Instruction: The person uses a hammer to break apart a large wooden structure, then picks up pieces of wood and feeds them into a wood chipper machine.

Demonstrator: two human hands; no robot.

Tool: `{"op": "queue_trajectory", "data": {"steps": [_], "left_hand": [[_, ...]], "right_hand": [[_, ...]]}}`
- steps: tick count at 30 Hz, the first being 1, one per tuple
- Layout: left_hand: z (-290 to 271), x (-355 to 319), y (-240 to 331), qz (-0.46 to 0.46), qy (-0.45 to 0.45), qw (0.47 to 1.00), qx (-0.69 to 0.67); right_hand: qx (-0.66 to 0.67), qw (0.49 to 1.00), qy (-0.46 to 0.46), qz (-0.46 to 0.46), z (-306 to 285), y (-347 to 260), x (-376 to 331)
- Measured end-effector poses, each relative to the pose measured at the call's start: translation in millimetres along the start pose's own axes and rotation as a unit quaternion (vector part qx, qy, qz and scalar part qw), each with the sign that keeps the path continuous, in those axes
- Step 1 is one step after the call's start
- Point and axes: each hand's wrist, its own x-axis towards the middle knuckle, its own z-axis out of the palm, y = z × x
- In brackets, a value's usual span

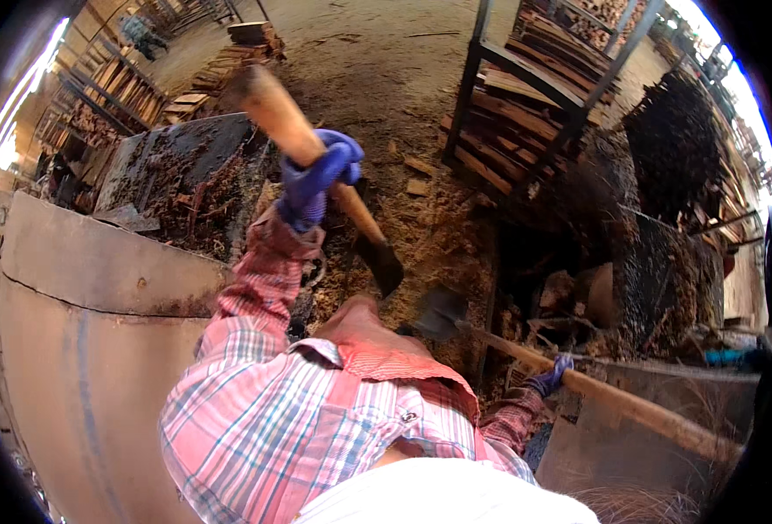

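My left hand [320, 175], in a blue-purple glove, is raised at the centre left. Its fingers are wrapped round a thick wooden handle [281, 118], which slants down to a dark metal blade [380, 267]; the exact kind of tool is unclear. Lower right, my right hand [552, 375], gloved alike, closes round the long wooden handle of a shovel [648, 414]. The grey shovel blade [441, 313] lies low over the chip-strewn ground, just right of my apron [394, 354]. Between the two tools is a narrow gap.
A dark opening with wood chunks [578, 293] lies at the right. Behind it, a metal rack [534, 74] holds stacked boards. Tan panels [115, 349] and a debris-covered ledge [185, 175] flank the left. A person [141, 33] is far off at upper left.
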Motion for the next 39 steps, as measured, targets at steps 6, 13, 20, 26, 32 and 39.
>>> {"op": "queue_trajectory", "data": {"steps": [6,13,20,26,32,39], "left_hand": [[53.4,-8.5,-20.0,-0.063,-0.129,0.99,-0.004],[126.9,-49.5,-74.1,-0.09,-0.407,0.907,0.061],[232.8,-83.6,-88.5,-0.137,-0.451,0.879,-0.071],[319.1,-112.0,-141.0,-0.086,-0.522,0.843,-0.093],[391.4,-145.6,-204.2,-0.128,-0.676,0.717,-0.111],[456.3,-247.8,-293.3,-0.116,-0.731,0.634,0.222]], "right_hand": [[0.048,0.998,0.019,-0.02,-7.8,28.2,-69.4],[0.133,0.981,0.09,-0.108,-69.6,64.8,-181.3],[0.142,0.942,0.286,-0.1,-87.5,77.6,-186.7],[0.253,0.871,0.42,0.036,-100.9,70.7,-216.5],[0.094,0.917,0.384,0.058,-95.7,84.3,-203.2],[-0.018,0.919,0.386,0.078,-76.7,107.5,-204.4]]}}
